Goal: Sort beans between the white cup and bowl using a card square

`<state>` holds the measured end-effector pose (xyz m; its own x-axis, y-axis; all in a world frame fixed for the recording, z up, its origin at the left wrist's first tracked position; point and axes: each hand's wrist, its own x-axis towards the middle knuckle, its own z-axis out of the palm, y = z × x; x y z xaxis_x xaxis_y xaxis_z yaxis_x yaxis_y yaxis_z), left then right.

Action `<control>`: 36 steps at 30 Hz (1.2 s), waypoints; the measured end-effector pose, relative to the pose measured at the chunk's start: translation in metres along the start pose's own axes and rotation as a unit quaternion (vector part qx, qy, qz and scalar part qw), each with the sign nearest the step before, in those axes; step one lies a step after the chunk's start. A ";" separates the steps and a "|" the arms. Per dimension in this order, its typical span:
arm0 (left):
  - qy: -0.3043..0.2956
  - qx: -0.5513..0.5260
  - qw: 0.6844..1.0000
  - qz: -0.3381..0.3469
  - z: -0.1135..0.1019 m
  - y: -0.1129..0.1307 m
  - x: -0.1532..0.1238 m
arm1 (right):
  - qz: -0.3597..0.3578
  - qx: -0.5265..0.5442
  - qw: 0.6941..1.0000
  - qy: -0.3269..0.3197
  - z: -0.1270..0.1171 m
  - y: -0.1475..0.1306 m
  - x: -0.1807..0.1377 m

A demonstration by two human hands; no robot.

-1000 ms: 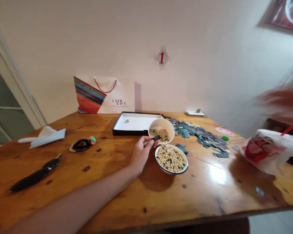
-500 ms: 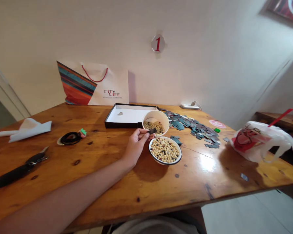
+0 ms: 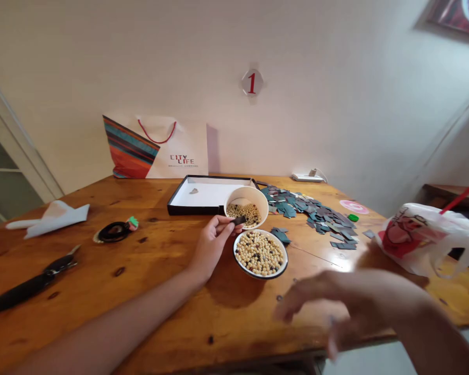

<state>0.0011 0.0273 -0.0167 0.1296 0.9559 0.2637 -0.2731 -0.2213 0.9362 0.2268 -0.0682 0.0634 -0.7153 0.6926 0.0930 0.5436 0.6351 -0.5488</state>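
Note:
My left hand [image 3: 213, 240] is closed, pinching a small dark flat piece [image 3: 238, 220] between thumb and fingers. It is held at the near left rim of a white tub [image 3: 264, 205], which has pale and dark beads or beans low inside. Just in front stands a white bowl [image 3: 240, 263] with a dark rim, full of similar pale and dark round bits. My right hand [image 3: 347, 297], smeared by motion, hovers over the table to the bowl's right. Its thumb and fingers are apart and nothing shows between them.
Behind the tub lies a black-edged box tray [image 3: 214, 191]; right of it spreads a pile of dark flat pieces [image 3: 312, 208]. A drink in a plastic bag [image 3: 414, 234] stands right. Left are a folding knife [image 3: 35, 281], a black coil [image 3: 113, 232] and white paper [image 3: 62, 216].
My right hand has come into view from the lower right. My left hand keeps its pinch on the dark piece near the tub. The whole view has shifted slightly.

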 end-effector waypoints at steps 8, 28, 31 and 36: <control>-0.021 0.048 0.999 -0.003 0.006 0.003 -0.003 | 0.044 0.412 0.908 0.065 -0.017 0.064 0.067; -0.013 0.062 0.998 -0.017 0.004 -0.002 0.002 | -0.019 -0.254 0.895 0.367 0.025 0.062 0.086; -0.018 0.077 0.997 -0.005 0.004 -0.001 0.002 | -0.005 -0.278 0.896 0.345 0.027 0.065 0.091; -0.022 0.077 0.997 0.012 0.004 -0.001 0.003 | 0.025 -0.338 0.892 0.300 0.032 0.067 0.095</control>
<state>0.0058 0.0298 -0.0158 0.1680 0.9412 0.2931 -0.1284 -0.2739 0.9531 0.1813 0.0289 0.0091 -0.4296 0.6556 0.6210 0.8535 0.5193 0.0422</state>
